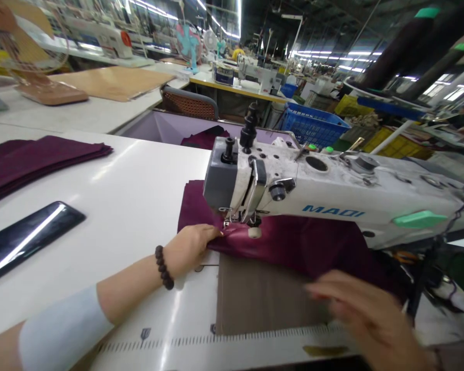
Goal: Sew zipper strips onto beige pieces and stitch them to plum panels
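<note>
Cloth [301, 242] beneath foot [226, 224], left hand nearest

Long axis left to right under machine [332, 183]. I see my left hand [189, 246] at its near-left edge, fingers drawn together, grip unclear. Cloth lies beyond my right hand [371, 314]; blur, cannot tell opening or hold.

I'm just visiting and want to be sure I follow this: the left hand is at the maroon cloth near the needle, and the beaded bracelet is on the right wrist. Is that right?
Not quite: the head view shows the beaded bracelet on the left wrist. The rest holds: the left hand is at the maroon cloth near the needle.
</note>
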Action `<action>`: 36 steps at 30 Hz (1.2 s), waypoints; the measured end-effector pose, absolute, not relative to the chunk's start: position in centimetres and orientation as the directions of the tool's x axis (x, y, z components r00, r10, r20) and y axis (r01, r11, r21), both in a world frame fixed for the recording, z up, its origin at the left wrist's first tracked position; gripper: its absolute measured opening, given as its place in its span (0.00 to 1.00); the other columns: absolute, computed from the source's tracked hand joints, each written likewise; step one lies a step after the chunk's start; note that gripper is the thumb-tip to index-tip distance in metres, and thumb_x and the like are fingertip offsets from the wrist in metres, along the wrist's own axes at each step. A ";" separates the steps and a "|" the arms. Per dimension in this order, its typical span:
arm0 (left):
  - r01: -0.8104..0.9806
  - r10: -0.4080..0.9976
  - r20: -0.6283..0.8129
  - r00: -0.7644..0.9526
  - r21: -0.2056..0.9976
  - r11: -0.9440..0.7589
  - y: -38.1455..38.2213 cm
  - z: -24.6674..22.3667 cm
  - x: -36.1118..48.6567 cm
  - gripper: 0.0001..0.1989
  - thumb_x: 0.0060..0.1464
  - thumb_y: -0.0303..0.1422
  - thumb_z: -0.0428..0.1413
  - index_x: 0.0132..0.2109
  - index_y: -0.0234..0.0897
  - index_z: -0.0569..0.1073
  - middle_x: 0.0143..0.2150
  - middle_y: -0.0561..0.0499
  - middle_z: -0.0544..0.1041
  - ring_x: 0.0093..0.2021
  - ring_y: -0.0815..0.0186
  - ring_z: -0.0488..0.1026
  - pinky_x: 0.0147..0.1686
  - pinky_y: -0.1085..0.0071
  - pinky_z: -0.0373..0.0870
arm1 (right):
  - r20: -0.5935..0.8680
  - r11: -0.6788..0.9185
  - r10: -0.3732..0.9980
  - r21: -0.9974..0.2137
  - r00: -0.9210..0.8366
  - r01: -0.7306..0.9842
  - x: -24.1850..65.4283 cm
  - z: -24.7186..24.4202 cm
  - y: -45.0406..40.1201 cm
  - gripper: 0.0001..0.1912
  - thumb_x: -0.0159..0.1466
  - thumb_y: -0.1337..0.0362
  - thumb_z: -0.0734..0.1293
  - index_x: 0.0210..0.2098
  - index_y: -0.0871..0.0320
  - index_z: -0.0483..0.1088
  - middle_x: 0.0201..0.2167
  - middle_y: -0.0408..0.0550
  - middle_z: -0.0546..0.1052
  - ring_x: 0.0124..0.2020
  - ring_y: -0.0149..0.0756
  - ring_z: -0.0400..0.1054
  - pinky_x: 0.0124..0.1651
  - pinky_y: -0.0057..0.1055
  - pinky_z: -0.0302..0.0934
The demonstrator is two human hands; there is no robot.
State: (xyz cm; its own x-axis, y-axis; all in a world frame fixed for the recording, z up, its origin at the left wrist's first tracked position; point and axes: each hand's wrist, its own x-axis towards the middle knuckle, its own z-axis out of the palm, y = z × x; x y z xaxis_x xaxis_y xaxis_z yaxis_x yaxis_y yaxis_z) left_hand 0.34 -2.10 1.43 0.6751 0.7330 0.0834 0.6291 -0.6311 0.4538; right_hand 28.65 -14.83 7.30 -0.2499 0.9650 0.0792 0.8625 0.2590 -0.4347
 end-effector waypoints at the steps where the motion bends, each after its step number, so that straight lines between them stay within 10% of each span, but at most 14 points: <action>1: 0.653 0.769 0.053 0.637 0.493 -0.575 -1.7 1.8 0.5 0.20 0.44 0.15 0.47 0.44 0.30 0.72 0.42 0.45 0.76 0.42 0.61 0.73 0.44 0.68 0.68 | -0.022 0.333 0.924 -0.444 -0.382 0.832 26.3 6.3 -14.2 0.15 0.65 0.60 0.54 0.45 0.50 0.69 0.38 0.49 0.73 0.40 0.36 0.68 0.41 0.28 0.64; 8: 0.669 0.826 0.050 0.561 0.559 -0.489 0.2 2.8 1.4 0.14 0.51 0.21 0.46 0.34 0.35 0.75 0.32 0.52 0.78 0.36 0.64 0.75 0.35 0.75 0.69 | -0.308 0.263 0.894 -0.231 -0.327 0.937 18.0 3.7 -9.1 0.31 0.62 0.60 0.62 0.61 0.62 0.51 0.40 0.59 0.74 0.42 0.46 0.69 0.43 0.38 0.63; 20: 0.707 0.817 0.130 0.561 0.438 -0.555 -1.0 1.6 2.5 0.16 0.44 0.31 0.62 0.42 0.30 0.72 0.38 0.44 0.76 0.39 0.56 0.74 0.37 0.67 0.69 | -0.251 0.249 0.876 -0.493 -0.411 0.834 19.2 3.7 -7.2 0.31 0.56 0.60 0.68 0.57 0.58 0.58 0.48 0.54 0.70 0.46 0.41 0.67 0.47 0.33 0.60; 28: 0.645 0.735 0.222 0.641 0.362 -0.672 -2.2 0.7 2.6 0.09 0.50 0.22 0.49 0.35 0.33 0.73 0.38 0.42 0.74 0.40 0.57 0.72 0.42 0.60 0.68 | -0.216 0.255 0.885 -0.516 -0.413 0.818 19.3 3.8 -8.1 0.29 0.57 0.59 0.66 0.56 0.62 0.60 0.48 0.57 0.70 0.48 0.44 0.66 0.52 0.35 0.57; 36: 0.429 0.697 0.375 0.612 0.583 -0.690 -0.9 0.9 1.2 0.16 0.49 0.20 0.44 0.40 0.35 0.73 0.40 0.49 0.77 0.40 0.66 0.74 0.40 0.70 0.71 | -0.579 -0.041 0.575 -0.725 -0.577 0.687 20.6 4.4 -8.9 0.27 0.62 0.65 0.56 0.60 0.47 0.52 0.14 0.35 0.66 0.12 0.27 0.59 0.16 0.19 0.53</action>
